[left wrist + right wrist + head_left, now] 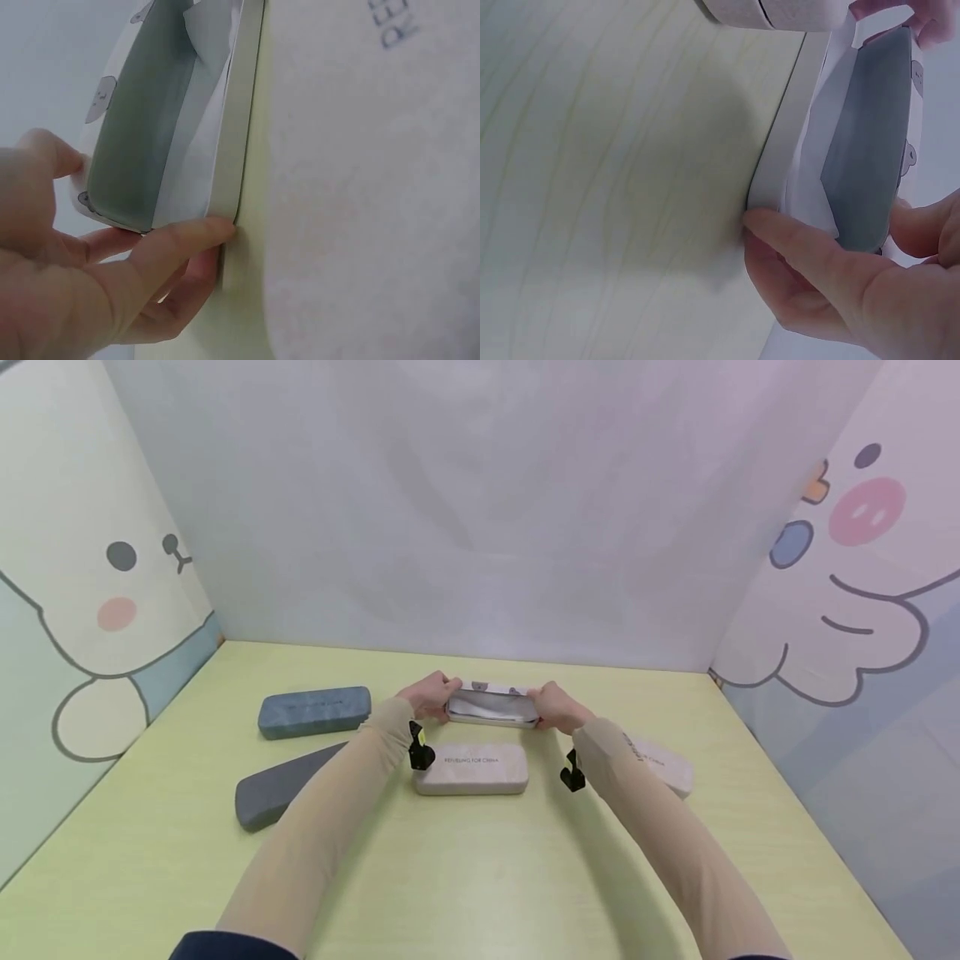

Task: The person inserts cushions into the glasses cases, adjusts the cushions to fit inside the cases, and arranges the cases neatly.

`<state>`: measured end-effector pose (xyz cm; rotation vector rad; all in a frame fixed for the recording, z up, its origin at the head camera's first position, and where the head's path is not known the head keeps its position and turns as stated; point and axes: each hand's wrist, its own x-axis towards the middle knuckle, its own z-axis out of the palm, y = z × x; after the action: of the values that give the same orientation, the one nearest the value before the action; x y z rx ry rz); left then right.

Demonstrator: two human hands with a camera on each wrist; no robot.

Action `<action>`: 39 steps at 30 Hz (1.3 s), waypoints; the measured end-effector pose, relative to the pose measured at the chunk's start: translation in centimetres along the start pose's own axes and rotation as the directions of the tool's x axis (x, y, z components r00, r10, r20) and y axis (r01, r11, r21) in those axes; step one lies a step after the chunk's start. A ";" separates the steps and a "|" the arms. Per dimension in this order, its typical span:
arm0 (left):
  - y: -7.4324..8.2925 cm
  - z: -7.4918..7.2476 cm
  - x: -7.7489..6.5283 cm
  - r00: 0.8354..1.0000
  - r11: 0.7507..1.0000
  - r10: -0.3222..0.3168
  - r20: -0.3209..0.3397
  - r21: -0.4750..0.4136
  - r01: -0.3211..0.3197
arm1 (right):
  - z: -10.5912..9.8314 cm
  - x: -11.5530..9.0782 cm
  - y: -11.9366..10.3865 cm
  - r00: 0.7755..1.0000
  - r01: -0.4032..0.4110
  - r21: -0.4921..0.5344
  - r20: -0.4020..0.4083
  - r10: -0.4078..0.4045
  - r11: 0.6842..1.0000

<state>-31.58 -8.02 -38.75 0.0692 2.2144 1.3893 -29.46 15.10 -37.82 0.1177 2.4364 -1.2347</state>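
From the head view, the left hand [429,695] and right hand [555,706] pinch the two ends of an open glasses case [492,705], just beyond a beige case [471,769]. In the left wrist view, the thumb [187,236] presses the base edge. In the right wrist view, white paper [810,180] lies inside. The case seems light and stiff, best held at its ends.

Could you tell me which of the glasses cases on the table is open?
The white glasses case held between the left hand and right hand; its lid is raised, while the blue, grey and two beige cases lie closed.

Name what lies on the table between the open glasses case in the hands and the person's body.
A closed beige glasses case with printed lettering, seen in the head view.
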 end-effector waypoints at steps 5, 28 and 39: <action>-0.2 0.2 0.1 1.000 1.000 0.003 0.005 0.003 -0.003 | 0.4 -0.2 0.3 0.999 0.006 0.005 -0.048 -0.006 1.000; -1.0 -0.6 -0.1 0.993 0.999 0.036 0.112 -0.037 -0.032 | 1.1 -0.8 0.7 0.990 0.094 -0.029 -0.104 -0.096 0.995; -0.5 -0.2 -0.4 0.998 1.000 0.029 0.047 0.005 -0.029 | 1.5 -1.1 0.8 0.992 0.070 -0.066 -0.104 -0.077 0.995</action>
<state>-31.19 -8.54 -38.92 0.1352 2.1875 1.3830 -27.76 14.48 -38.77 0.0785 2.5902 -1.2109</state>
